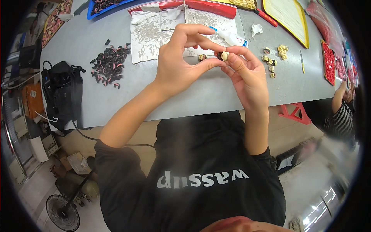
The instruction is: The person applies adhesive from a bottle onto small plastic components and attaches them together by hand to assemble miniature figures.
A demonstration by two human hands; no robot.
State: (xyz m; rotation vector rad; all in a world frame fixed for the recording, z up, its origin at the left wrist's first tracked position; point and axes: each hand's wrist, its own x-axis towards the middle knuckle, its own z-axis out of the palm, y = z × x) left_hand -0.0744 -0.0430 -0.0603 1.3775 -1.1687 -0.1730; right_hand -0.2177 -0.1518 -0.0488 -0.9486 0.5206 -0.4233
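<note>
My left hand [178, 61] and my right hand [248, 74] meet over the grey table. Between their fingertips is a small cream-and-dark-brown piece [223, 56]. The left thumb and a fingertip press its dark side, while the right thumb and forefinger grip its cream side. A similar small piece [202, 57] lies on the table, seen through the gap of my left hand. Just beyond the fingers, a white squeeze bottle [232, 39] with a blue tip rests on its side. Several cream-and-dark pieces [272, 62] sit to the right, beside a cluster of plain cream pieces [283, 51].
At left are a heap of black-and-pink curved pieces [110, 63] and a black bag [62, 87]. A stained white sheet [148, 40] lies ahead. Further right are a red marker-like stick [266, 17], a thin yellow tool [302, 62], a tray of red pieces [329, 63] and another person's arm [338, 96].
</note>
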